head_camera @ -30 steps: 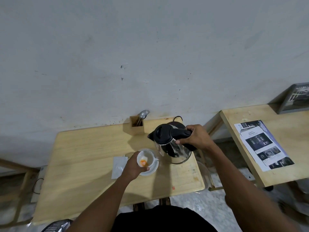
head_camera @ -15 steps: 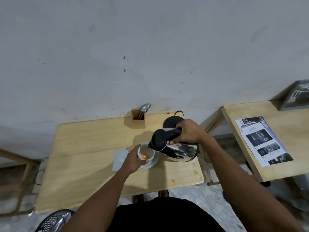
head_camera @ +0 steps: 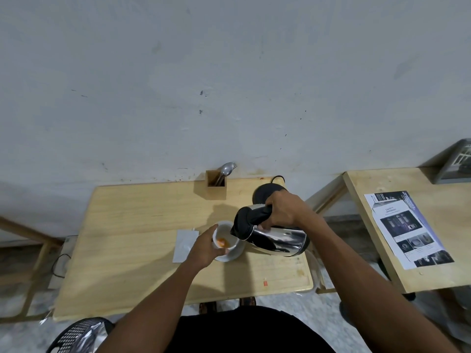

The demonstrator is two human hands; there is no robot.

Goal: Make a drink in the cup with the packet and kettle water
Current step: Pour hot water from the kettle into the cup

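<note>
Right hand [head_camera: 283, 208] clamped on black handle of steel kettle [head_camera: 275, 236], tipped hard, spout over white cup [head_camera: 225, 236] at table [head_camera: 132, 225] centre. Left hand [head_camera: 205, 247] wrapped round cup's 8 o'clock side, cup on saucer [head_camera: 235, 253], orange powder inside. Opened packet [head_camera: 182, 242] lies flat at cup's 9 o'clock.

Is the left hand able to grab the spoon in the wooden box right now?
Probably not yet: the left hand is holding the cup, and the spoon stands beyond it.
</note>
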